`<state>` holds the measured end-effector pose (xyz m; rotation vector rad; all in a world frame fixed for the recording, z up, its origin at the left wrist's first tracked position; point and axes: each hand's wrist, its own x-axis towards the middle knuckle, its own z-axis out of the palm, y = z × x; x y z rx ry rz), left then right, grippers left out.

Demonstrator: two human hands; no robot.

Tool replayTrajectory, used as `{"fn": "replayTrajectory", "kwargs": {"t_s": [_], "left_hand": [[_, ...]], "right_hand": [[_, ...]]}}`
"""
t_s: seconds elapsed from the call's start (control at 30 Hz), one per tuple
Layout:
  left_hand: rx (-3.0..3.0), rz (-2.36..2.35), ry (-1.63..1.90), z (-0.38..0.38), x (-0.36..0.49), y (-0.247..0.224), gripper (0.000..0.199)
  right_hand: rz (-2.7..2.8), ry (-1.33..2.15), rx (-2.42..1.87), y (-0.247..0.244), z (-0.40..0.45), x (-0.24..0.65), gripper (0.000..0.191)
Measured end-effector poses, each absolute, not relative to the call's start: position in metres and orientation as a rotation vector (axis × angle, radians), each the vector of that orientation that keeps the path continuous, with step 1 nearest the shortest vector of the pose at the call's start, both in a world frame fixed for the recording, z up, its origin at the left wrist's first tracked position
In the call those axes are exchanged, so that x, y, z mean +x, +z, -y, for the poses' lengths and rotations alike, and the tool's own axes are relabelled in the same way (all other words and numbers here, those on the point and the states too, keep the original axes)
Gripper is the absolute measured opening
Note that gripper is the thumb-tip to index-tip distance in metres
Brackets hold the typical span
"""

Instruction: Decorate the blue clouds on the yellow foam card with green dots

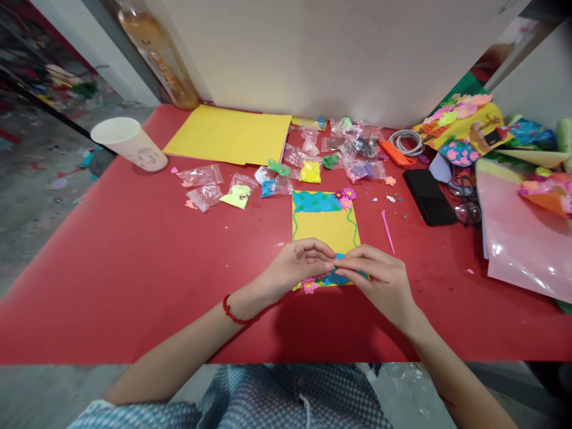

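Over the lower part of a yellow card [319, 225], my left hand [308, 262] and my right hand [379, 274] meet at the fingertips. Both are closed in a pinch on a tiny bit of green clay [335, 266], mostly hidden by the fingers. The card carries a blue clay band [317, 202] with green dots along its far edge. Wavy green lines run down its sides. Pink clay flowers [346, 198] sit at the far right corner, and another pink flower [309, 285] at the near left corner. My hands partly cover a second blue patch [333, 277].
Small bags of coloured clay [310, 171] lie behind the card. A pink stick tool [388, 231], a black phone [429, 197] and glasses [468, 211] are to the right. At the back left are a yellow folder [230, 134], a paper cup [129, 145] and a bottle [158, 59].
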<state>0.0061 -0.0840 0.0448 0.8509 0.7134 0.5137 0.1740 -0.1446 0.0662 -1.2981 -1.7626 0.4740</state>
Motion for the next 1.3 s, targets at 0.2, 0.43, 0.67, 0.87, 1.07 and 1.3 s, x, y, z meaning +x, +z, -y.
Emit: {"fn": "replayTrajectory", "kwargs": {"t_s": [0.2,0.43,0.67,0.87,1.07,1.3], "left_hand": [[0.865,-0.696,0.478,0.085,0.007,0.045,0.025],[1.007,-0.708,0.487,0.085,-0.004,0.046,0.021],[1.302,-0.917,0.624,0.078,-0.025,0.039,0.014],[1.472,-1.037,0.731,0.075,-0.031,0.038,0.012],[1.625,-1.072,0.747,0.074,-0.032,0.037,0.011],[2.274,-1.194,0.809,0.071,-0.039,0.026,0.016]], "right_hand": [[1.851,0.454,-1.263,0.063,0.145,0.173,0.010],[1.515,0.649,-1.479,0.071,0.148,0.179,0.011],[1.408,0.679,-1.478,0.070,0.151,0.191,0.010],[1.560,0.634,-1.484,0.064,0.152,0.195,0.022],[1.434,0.610,-1.568,0.061,0.156,0.196,0.010],[1.465,0.474,-1.660,0.058,0.156,0.197,0.005]]}}
